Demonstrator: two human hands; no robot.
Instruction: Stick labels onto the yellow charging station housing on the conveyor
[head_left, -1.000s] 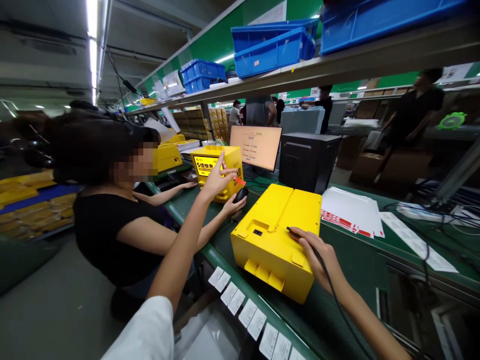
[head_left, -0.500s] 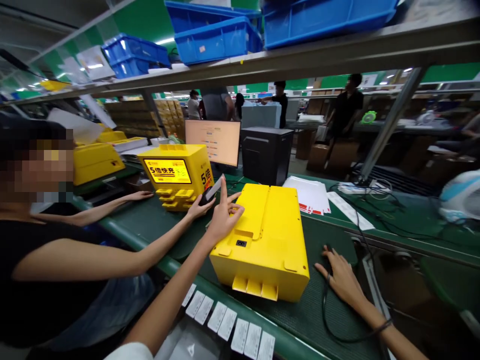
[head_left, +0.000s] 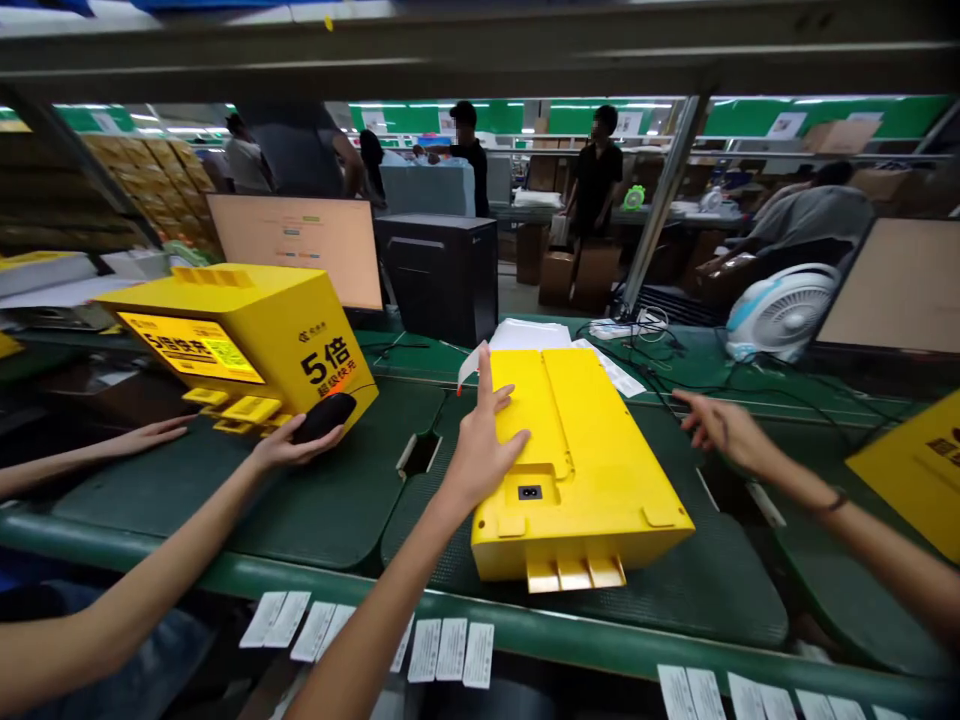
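Observation:
A yellow box-shaped device (head_left: 592, 450) lies flat on the green mat (head_left: 675, 590) in front of me, its small socket facing up. My left hand (head_left: 480, 445) rests flat on the device's left edge, fingers spread. My right hand (head_left: 720, 425) hovers over the mat right of the device, fingers apart, holding nothing. A black cable (head_left: 660, 395) runs behind it.
A co-worker's hand (head_left: 289, 445) holds a black scanner (head_left: 324, 416) against a second yellow device (head_left: 247, 335) at left. Behind stand a monitor (head_left: 296, 240), a black case (head_left: 439, 275) and a small fan (head_left: 780, 312). White labels (head_left: 450, 650) line the front edge. Another yellow device (head_left: 915, 470) sits at right.
My view swung right and down. My left hand came back from the co-worker's device onto my own. My right hand let go of the cable and lifted off to the right.

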